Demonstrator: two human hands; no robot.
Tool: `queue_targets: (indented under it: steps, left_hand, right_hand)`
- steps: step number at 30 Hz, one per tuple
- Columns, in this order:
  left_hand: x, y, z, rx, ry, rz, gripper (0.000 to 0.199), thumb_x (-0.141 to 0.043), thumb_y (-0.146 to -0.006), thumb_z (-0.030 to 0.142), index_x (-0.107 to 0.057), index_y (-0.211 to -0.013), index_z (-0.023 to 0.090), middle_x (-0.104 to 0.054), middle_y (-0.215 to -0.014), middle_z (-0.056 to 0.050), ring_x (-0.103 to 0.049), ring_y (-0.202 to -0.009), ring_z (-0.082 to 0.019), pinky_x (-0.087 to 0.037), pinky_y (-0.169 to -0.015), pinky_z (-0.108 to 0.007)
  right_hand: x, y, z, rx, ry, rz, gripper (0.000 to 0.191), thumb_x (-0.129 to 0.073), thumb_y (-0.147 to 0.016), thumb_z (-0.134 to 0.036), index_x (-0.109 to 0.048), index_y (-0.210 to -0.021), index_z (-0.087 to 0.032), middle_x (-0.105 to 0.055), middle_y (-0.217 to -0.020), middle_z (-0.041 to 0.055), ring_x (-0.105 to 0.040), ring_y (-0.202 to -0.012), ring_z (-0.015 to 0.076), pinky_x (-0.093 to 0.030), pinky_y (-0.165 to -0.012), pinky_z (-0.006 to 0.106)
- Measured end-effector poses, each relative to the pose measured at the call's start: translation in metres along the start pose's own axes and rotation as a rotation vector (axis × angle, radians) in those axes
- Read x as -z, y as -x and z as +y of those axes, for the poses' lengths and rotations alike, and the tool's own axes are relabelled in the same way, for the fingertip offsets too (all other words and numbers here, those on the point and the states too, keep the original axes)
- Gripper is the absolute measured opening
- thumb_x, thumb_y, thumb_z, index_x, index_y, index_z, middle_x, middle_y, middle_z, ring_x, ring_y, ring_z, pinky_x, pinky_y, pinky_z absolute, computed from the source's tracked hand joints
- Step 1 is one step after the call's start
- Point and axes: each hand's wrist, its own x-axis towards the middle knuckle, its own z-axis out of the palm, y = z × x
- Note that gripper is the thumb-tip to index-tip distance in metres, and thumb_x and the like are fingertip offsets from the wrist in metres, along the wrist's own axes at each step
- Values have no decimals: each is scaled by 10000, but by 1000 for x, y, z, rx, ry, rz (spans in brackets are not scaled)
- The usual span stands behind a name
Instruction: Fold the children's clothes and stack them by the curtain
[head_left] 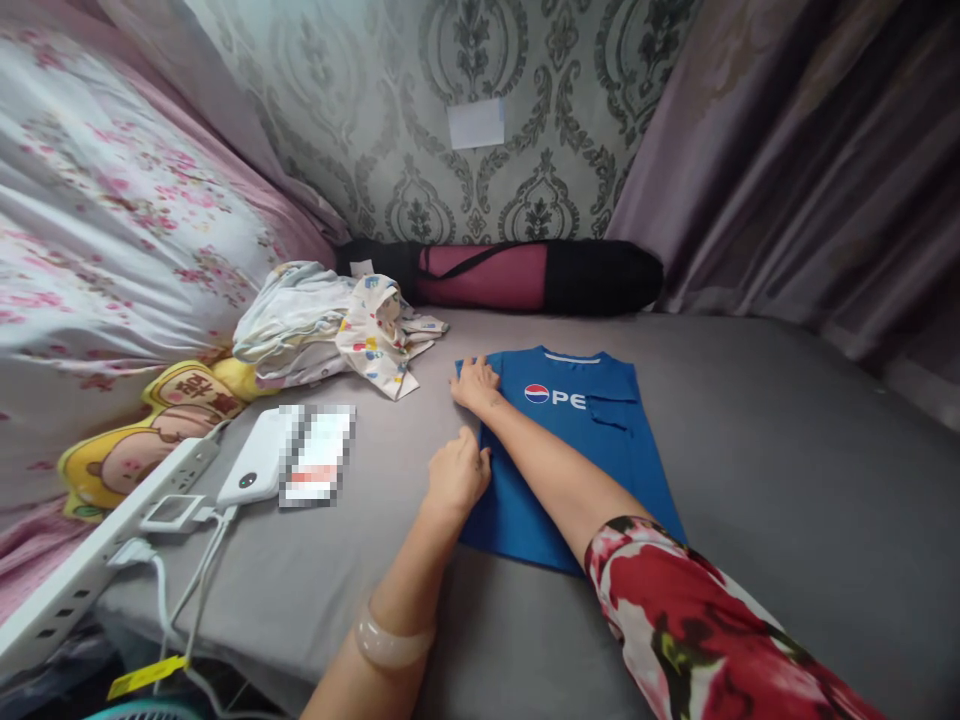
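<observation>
A blue T-shirt (551,480) with a round red, white and blue logo and the letters "PE" lies flat on the grey sheet, neckline pointing away from me. Its right sleeve is folded in over the chest and covers part of the print. My right hand (476,385) reaches across the shirt to its upper left corner, fingers bent onto the cloth there. Lower down, at the left side edge, my left hand (459,472) is closed in a pinch on the fabric. A pale bangle (394,640) circles my left wrist.
Crumpled light clothes (322,320) lie at the back left. Beyond the shirt, a black and maroon long bag (487,277) rests against the wall. On the left are a white power bank (259,460), a blurred-out item (322,455), a power strip (90,560) with cables, and a yellow cartoon cushion (127,465).
</observation>
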Motion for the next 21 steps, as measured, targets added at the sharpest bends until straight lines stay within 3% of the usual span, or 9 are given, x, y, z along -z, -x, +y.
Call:
queue_targets:
  steps: [7, 14, 21]
  left_hand:
    - [0, -4, -1, 7, 36, -47, 291, -429, -920, 383, -596, -1024, 168, -698, -1044, -157, -667, -991, -277, -487, -770, -340]
    - [4, -4, -2, -56, 110, -82, 226, -465, -861, 327, -619, -943, 183, -707, -995, -131, -669, -935, -268, -462, -706, -313]
    - [13, 3, -3, -140, 228, -94, 122, -501, -775, 222, -581, -860, 186, -684, -869, -66, -628, -812, -195, -410, -638, -261]
  right_hand:
    - [-1, -6, 12, 47, -79, -42, 314, -435, -921, -115, -627, -1170, -105, -538, -1278, 230, -582, -1131, 283, -445, -945, 398]
    - [11, -17, 49, 46, -403, 35, 198, -558, -877, -204, -707, -1001, -163, -700, -1090, 89, -615, -1077, 218, -449, -912, 277]
    - [30, -16, 105, -162, -823, 239, 258, -472, -870, -236, -682, -967, -121, -720, -815, 37, -661, -731, 143, -506, -636, 219]
